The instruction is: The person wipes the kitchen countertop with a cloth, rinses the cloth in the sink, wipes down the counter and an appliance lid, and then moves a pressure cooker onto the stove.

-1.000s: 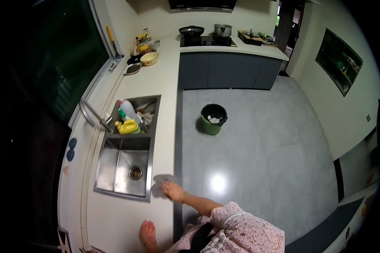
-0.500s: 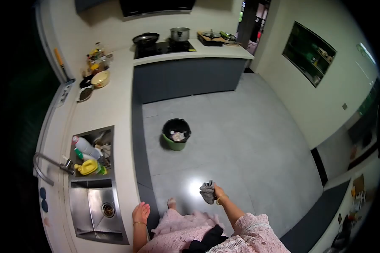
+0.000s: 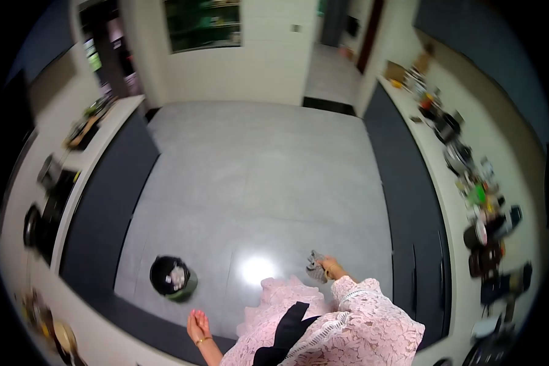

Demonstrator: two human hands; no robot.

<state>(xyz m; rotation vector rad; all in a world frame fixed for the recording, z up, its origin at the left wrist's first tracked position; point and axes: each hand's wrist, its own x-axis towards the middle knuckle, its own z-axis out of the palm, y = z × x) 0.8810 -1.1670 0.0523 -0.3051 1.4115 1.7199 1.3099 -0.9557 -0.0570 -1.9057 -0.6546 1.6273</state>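
A crumpled grey cloth [image 3: 315, 267] hangs from my right hand [image 3: 332, 268], whose fingers are closed around it above the floor. My left hand [image 3: 199, 326] holds nothing; its fingers are loosely stretched out, near the edge of the counter at lower left. Beyond that hand, on the floor, stands a green bin [image 3: 183, 288] with a black liner and pale, crumpled waste inside.
Along the right runs a counter [image 3: 433, 177] crowded with a pot, a dark rice-cooker-like appliance, bottles and jars. At left a stove counter [image 3: 73, 183] bears pans. Grey tiled floor [image 3: 256, 165] stretches to the far wall and a doorway [image 3: 335, 67].
My view has swung right, from the sink and stove toward the far wall and right-hand counter. The bin now appears lower left. The grey cloth stays in my right hand.
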